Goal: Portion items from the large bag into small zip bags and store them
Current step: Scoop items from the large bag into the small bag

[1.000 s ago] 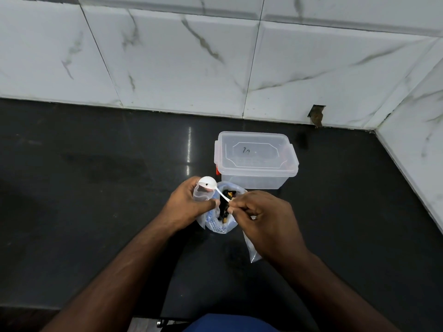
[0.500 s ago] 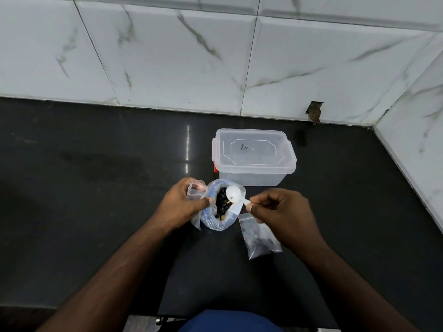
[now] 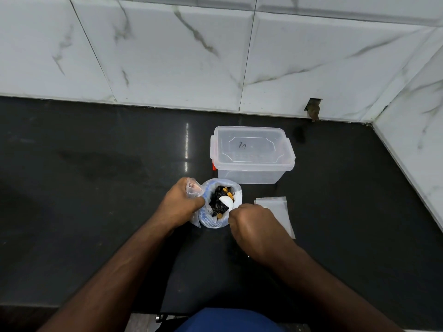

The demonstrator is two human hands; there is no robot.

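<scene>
While half a second ago the white plastic spoon point(image 3: 226, 202) hung above the mouth of the large bag point(image 3: 217, 220), its rounded bowl now lies sunk among the dark and orange pieces point(image 3: 219, 204) inside. The right hand point(image 3: 253, 227) has dropped with it, fingers curled tight round the handle, which the fist hides. At the bag's left rim the left hand point(image 3: 181, 204) stays put, its fingers pinching a small zip bag point(image 3: 193, 189) of thin, crinkled clear film against the larger bag's rolled edge.

To the right of the right hand, a flat pile of clear zip bags point(image 3: 278, 212) now shows on the surface point(image 3: 96, 212); earlier only one film bag, with dark bits in it, lay near that hand. The large bag is soft translucent plastic with blue print, its mouth folded open in a round shape.

Just beyond it, on the far side, stands a rectangular translucent plastic container point(image 3: 251, 159), lid on, with rounded corners, a raised octagonal panel and an orange-red clip at its left end. It sits where it was. The surface is glossy black stone; behind it rise smooth white marble-veined wall tiles point(image 3: 167, 56).
</scene>
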